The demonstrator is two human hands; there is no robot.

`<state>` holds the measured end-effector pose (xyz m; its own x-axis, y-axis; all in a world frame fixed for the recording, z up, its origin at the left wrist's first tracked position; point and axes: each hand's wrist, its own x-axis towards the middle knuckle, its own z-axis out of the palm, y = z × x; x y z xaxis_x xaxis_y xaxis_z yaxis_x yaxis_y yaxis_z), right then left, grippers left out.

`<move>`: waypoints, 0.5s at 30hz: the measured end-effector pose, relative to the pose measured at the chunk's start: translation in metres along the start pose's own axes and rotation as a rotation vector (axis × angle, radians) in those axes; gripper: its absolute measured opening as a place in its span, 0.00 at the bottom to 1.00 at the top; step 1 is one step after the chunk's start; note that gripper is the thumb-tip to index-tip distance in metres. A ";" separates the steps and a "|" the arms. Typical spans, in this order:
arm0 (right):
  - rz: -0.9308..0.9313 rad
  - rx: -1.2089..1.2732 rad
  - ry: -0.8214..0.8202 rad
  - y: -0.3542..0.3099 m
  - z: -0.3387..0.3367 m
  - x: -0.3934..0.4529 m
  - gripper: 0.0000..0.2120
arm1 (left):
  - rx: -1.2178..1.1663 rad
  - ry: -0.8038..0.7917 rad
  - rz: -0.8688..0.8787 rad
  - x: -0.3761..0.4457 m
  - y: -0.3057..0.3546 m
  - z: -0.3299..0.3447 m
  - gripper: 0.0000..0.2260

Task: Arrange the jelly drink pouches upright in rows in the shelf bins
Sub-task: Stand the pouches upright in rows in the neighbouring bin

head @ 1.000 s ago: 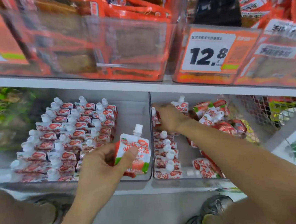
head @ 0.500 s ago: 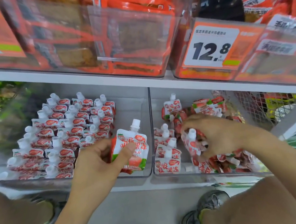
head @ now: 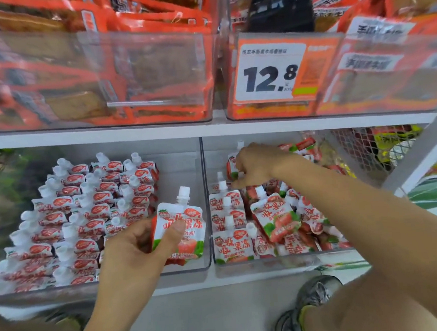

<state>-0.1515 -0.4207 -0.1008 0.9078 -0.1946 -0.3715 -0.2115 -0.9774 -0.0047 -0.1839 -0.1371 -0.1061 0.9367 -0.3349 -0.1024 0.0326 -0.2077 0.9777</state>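
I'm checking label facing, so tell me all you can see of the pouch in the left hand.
The pouch is a glossy white, soft plastic pack with a white screw cap on a top spout, red characters, a strawberry picture and green leaf corners. It stands upright, label facing the camera, at the front right of the left bin. The left hand pinches its left edge, thumb across the front.

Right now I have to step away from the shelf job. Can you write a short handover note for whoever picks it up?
Left hand: holds one jelly pouch upright at the front right of the left bin, not yet set down.
Right hand: deep in the right bin, fingers curled on a pouch at the back.
Done: left bin mostly filled with upright rows; one upright column along the right bin's left wall.
Left: seat the held pouch; stand up the loose pile in the right bin and row it.
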 end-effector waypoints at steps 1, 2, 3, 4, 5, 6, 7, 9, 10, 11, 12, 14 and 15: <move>0.003 -0.021 -0.022 -0.002 0.001 0.003 0.20 | -0.002 0.004 -0.001 0.000 -0.001 -0.001 0.07; -0.007 -0.025 -0.043 -0.004 0.003 0.005 0.17 | -0.005 0.010 -0.004 0.000 -0.001 -0.001 0.06; -0.021 -0.006 -0.075 -0.006 0.003 0.005 0.16 | -0.006 0.015 -0.008 0.001 -0.002 -0.002 0.06; -0.030 0.031 -0.116 -0.005 0.003 0.003 0.19 | -0.008 0.016 -0.011 0.001 -0.002 -0.003 0.06; -0.034 0.076 -0.143 -0.005 0.001 -0.001 0.24 | -0.011 0.016 -0.017 0.002 -0.001 -0.003 0.06; -0.030 0.122 -0.145 -0.004 -0.001 -0.006 0.28 | -0.018 0.018 -0.021 0.002 0.000 -0.003 0.06; -0.021 0.162 -0.131 -0.001 -0.003 -0.012 0.30 | -0.024 0.019 -0.023 0.002 0.000 -0.003 0.06; -0.013 0.249 -0.079 0.007 -0.002 -0.020 0.26 | -0.043 0.025 -0.029 0.002 0.002 -0.003 0.05; -0.015 0.309 -0.044 0.011 -0.003 -0.026 0.23 | -0.054 0.029 -0.033 0.002 0.003 -0.002 0.05; -0.015 0.374 0.002 0.016 -0.003 -0.032 0.20 | -0.062 0.031 -0.036 0.002 0.004 -0.002 0.04; -0.020 0.449 0.057 0.021 -0.005 -0.039 0.18 | -0.069 0.033 -0.039 0.001 0.005 -0.001 0.04; -0.035 0.634 0.153 0.030 -0.006 -0.051 0.17 | -0.061 0.037 -0.039 0.001 0.006 -0.001 0.04; -0.043 0.739 0.185 0.032 -0.007 -0.057 0.17 | -0.053 0.042 -0.038 0.001 0.007 -0.001 0.04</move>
<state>-0.2077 -0.4411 -0.0728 0.9529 -0.2320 -0.1953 -0.3026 -0.6877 -0.6599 -0.1825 -0.1380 -0.0995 0.9482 -0.2886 -0.1331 0.0860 -0.1702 0.9816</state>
